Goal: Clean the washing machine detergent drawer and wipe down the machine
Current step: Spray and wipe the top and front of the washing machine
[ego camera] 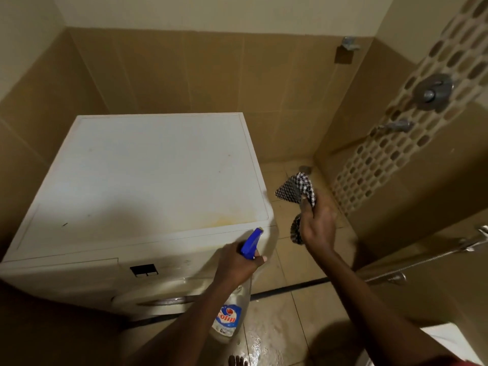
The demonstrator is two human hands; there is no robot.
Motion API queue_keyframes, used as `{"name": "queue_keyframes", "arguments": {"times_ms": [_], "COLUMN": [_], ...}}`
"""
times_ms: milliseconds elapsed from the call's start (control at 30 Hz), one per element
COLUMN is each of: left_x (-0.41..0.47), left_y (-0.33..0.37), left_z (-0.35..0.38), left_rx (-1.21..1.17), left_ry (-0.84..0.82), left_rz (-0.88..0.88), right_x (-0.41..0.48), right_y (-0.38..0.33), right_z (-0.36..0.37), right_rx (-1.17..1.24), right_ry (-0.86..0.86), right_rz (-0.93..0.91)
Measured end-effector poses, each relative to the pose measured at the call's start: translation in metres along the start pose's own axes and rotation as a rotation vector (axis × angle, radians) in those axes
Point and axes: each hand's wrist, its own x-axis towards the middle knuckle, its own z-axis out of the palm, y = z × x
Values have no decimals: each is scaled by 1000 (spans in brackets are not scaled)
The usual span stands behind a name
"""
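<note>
- Washing machine (148, 175): white front-loader, standing in the corner of a tiled bathroom. Its flat top is bare, with a yellowish stain (227, 220) near the front right corner.
- Detergent drawer (66, 268): at the left of the front panel, pushed in flush with it. A small dark display (144, 270) sits to its right, and the round door (158, 299) is below.
- Left hand (235, 265): fingers (260, 259) are clamped round the neck of a spray bottle (229, 318). The bottle hangs just in front of the machine's front right corner.
- The bottle's blue trigger head (250, 244) points up and forward, level with the machine's top edge. The body is clear plastic with a blue and red label.
- Right hand (317, 225): raised to the right of the machine, clear of it. Its fingers (306, 204) pinch a bunched black-and-white checked cloth (293, 190).
- The cloth sticks out above the hand and also hangs below it. It touches neither machine nor bottle.
- Floor (277, 339): beige tiles, wet and shiny near the bottom edge. Bare toes (237, 361) are just visible there.
- Right wall: round metal shower control (433, 92) with a tap (396, 126) below it.
</note>
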Motion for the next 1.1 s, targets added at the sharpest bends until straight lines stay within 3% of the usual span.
{"name": "queue_keyframes", "arguments": {"times_ms": [233,400,567,800,967,1100], "left_x": [-8,-10,-20,-30,-47,-53], "left_y": [-15,-39,-56,-67,-77,-88], "left_z": [-15,-43,-69,-90,-111,-130], "left_rx": [-152,-172,-173,-218,-249,-270], "left_ry": [53,113,151,141,141,166], "left_rz": [-43,-78,-94,-96,-147,-155], "right_x": [-50,-45,-100,-65,-124,-111], "right_y": [44,47,39,23,-8,-31], "right_z": [60,83,90,106,128,152], "right_rx": [-224,-278,-283,-524,-436,-410], "right_ry": [-436,-360,-236,-262,-313,-301], "right_rz": [-273,-202,-74,-109,-220,-240]}}
